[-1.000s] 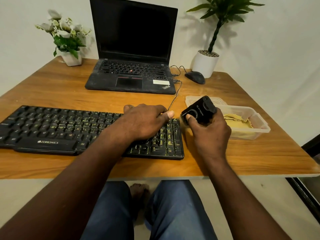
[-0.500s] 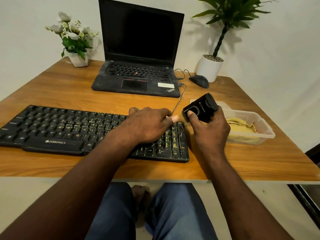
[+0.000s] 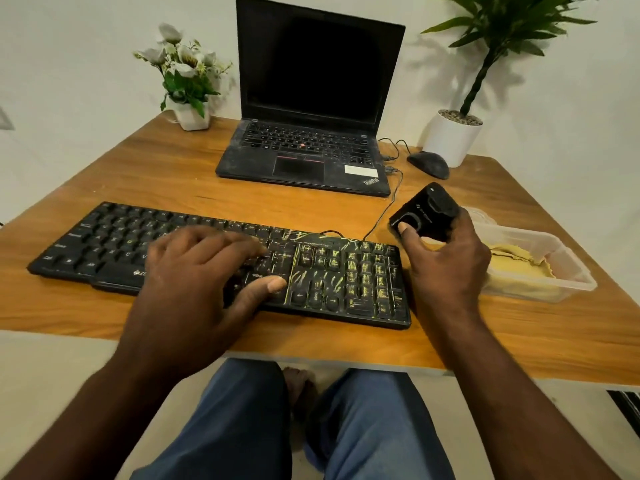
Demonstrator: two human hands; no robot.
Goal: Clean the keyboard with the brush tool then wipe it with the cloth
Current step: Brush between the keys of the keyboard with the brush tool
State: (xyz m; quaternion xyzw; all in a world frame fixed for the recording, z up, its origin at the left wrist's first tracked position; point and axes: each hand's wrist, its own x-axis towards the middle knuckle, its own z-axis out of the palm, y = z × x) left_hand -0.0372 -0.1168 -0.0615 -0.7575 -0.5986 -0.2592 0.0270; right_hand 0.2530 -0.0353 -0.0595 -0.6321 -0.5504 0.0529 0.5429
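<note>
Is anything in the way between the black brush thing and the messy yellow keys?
Nothing visible is. The right hand holds the brush tool just past the right end of the keyboard, and the yellow-streaked keys beside it lie uncovered. The left hand rests on keys further left, its thumb near the streaks' edge.

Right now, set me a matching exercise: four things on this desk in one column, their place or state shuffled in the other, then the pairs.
Column one
1. brush tool
2. cloth
3. mouse
4. keyboard

Column two
A. beside the white plant pot
B. streaked yellow at its right end, with the left hand resting on it
C. lying in the clear tub
D. gripped in the right hand

Pairs: 1-D, 2-C, 3-A, 4-B
</note>
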